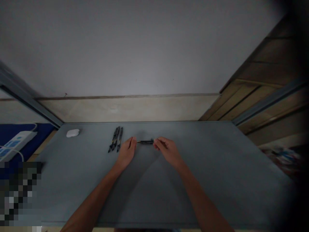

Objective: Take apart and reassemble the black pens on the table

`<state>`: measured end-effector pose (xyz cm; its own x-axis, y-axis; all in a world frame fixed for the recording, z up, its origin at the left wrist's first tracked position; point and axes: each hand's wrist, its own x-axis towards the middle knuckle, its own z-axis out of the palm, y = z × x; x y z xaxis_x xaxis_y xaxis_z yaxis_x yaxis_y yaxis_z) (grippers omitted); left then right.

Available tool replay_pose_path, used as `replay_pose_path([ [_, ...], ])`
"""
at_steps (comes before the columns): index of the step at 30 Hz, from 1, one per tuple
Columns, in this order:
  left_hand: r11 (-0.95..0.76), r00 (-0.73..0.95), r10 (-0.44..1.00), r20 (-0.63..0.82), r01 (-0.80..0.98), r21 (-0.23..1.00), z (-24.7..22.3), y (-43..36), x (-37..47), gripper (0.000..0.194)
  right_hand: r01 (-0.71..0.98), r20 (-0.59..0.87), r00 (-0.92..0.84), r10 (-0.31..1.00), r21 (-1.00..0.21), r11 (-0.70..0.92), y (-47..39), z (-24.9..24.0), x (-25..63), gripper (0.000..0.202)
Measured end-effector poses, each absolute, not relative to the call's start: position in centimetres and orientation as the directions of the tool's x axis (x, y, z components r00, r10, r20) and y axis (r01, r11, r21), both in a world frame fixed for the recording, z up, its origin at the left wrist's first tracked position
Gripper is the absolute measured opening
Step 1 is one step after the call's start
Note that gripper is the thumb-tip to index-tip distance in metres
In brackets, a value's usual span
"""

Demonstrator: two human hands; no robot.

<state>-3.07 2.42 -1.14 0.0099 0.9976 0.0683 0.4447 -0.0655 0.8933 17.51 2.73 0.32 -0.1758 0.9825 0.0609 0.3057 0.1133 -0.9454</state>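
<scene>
A dark pen [146, 142] is held level between my two hands, above the middle of the grey table. My left hand [127, 149] is closed in a pinch at its left end, where a thin brassy part shows by the fingertips. The black barrel's right end sits in the closed fingers of my right hand [167, 149]. Both ends of the pen are hidden by fingers. Just left of my left hand, several black pens [116, 138] lie side by side on the table.
A white earbud case [72, 133] lies at the table's [231, 180] far left. Beyond the left edge is a white power strip [16, 145] with cables on blue cloth. A wall [135, 58] stands behind, and metal posts [270, 103] rise at the back corners.
</scene>
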Motion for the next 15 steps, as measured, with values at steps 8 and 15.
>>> replay_pose_path([
  [8,-0.068,0.028,0.998,0.062,0.432,0.899,-1.42,2.56,-3.10,0.043,0.326,0.068,-0.169,0.983,-0.937,0.121,2.89,0.13,17.66,0.029],
  [15,-0.096,0.058,0.995,0.078,0.496,0.863,-1.09,2.51,-3.04,0.038,0.340,0.051,-0.141,0.989,-0.936,0.097,2.68,0.10,17.44,0.040],
])
